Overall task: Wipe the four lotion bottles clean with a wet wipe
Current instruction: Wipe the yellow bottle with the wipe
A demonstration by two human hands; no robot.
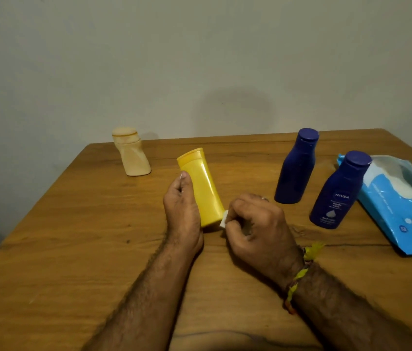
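My left hand (183,211) grips a yellow lotion bottle (201,184) that stands tilted on the wooden table (73,249). My right hand (258,224) pinches a folded white wet wipe (224,220) against the bottle's lower right side. A cream bottle (131,153) stands at the back left. Two dark blue bottles stand on the right: a plain one (296,168) further back and a labelled one (339,191) nearer me.
An open blue pack of wet wipes (407,211) lies at the table's right edge, just behind the labelled blue bottle. A plain wall (200,59) rises behind the table. The table's left edge runs diagonally toward me.
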